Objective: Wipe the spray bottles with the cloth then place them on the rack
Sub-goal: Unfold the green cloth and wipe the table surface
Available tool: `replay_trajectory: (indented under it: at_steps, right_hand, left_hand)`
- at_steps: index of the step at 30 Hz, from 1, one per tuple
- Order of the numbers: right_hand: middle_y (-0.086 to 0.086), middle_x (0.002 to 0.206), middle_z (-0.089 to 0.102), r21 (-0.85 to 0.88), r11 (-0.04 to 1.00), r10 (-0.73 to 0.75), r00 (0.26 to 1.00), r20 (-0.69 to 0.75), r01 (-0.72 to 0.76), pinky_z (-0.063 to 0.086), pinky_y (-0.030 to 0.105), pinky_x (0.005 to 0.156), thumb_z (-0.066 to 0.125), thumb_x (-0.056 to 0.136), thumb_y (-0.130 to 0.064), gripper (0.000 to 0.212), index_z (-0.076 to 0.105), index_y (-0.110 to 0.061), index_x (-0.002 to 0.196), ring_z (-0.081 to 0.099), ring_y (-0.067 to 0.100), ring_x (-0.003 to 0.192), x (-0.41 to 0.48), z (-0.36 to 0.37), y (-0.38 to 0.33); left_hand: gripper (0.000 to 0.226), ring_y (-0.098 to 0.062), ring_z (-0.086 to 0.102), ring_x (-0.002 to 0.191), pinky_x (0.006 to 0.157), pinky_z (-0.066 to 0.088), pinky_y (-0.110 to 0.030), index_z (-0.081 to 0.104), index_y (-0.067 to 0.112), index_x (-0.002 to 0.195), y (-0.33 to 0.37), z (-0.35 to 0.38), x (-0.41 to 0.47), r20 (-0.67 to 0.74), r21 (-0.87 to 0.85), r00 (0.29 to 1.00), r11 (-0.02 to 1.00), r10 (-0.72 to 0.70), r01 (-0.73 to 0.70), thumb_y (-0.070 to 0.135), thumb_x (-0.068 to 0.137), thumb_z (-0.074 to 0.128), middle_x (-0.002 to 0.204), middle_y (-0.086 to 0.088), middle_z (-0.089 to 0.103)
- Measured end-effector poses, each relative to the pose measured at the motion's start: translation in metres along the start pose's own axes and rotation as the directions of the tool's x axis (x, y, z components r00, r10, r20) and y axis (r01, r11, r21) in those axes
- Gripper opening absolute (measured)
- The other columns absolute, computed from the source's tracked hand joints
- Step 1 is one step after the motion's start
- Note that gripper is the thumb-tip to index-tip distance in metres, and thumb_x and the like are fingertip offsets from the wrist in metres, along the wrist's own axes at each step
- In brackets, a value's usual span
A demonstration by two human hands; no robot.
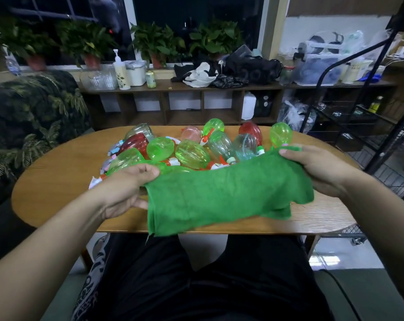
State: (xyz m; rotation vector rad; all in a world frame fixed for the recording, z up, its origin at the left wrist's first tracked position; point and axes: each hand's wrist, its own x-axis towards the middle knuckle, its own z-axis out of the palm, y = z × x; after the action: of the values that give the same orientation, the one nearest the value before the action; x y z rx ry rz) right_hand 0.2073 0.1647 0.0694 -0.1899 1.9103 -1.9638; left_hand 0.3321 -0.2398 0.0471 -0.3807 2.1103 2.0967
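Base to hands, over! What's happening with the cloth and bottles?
Left hand and right hand each grip the green cloth, stretched between them. Spray bottles piled on table, none held. Black rack stands at right.

spray bottles (191,154): at least 11 | cloth (219,195): 1 | table (57,181): 1 | potted plants (157,42): 4

I can't count the bottles (191,154): the cloth (219,195) covers the near ones, and only a few nozzle tips show above its top edge. The left hand (124,188) has its thumb tip under the cloth, and the right hand (319,167) has its thumb hidden behind it. Both forearms run out of frame. The rack (358,126) is cut off by the right edge. Labels on the shelf (196,85) containers are too blurred to read.
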Motion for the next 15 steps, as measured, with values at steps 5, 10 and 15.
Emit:
replay_trajectory:
  at_steps: [5, 10, 15]
  right_hand:
    - [0.019, 0.125, 0.076, -0.109, 0.986, 0.132, 0.989, 0.063, -0.125, 0.061, 0.044, 0.095, 0.06, 0.107, -0.015, 0.024, 0.067, -0.003, 0.126, 0.075, 0.032, 0.117, -0.012, 0.008, 0.014]
    - [0.021, 0.114, 0.079, -0.026, 0.991, 0.129, 0.991, 0.045, -0.128, 0.067, 0.032, 0.069, 0.059, 0.107, -0.013, 0.023, 0.071, 0.0, 0.121, 0.081, 0.027, 0.092, -0.02, 0.008, 0.009]
    - [0.02, 0.12, 0.078, -0.089, 0.971, 0.211, 0.972, -0.106, -0.221, 0.066, 0.043, 0.084, 0.06, 0.108, -0.017, 0.028, 0.066, 0.001, 0.128, 0.079, 0.027, 0.096, -0.006, 0.005, 0.04]
  left_hand:
    - [0.012, -0.016, 0.065, 0.088, 0.054, 0.063, -0.031, 0.064, 0.007, 0.112, -0.024, 0.001, -0.003, 0.059, 0.035, 0.998, 0.999, -0.036, 0.034, 0.012, 0.101, 0.064, 0.123, -0.007, 0.057]
    - [0.011, -0.013, 0.065, 0.078, 0.055, 0.063, -0.029, 0.065, 0.006, 0.109, -0.022, -0.008, -0.004, 0.089, -0.049, 0.995, 0.998, 0.042, -0.038, 0.006, 0.099, 0.064, 0.1, -0.006, 0.06]
    - [0.014, -0.021, 0.072, 0.102, 0.076, 0.062, -0.025, 0.068, 0.02, 0.109, -0.063, -0.008, 0.012, -0.163, 0.454, 0.968, 0.886, 0.189, -0.097, 0.008, 0.104, 0.064, 0.117, -0.005, 0.067]
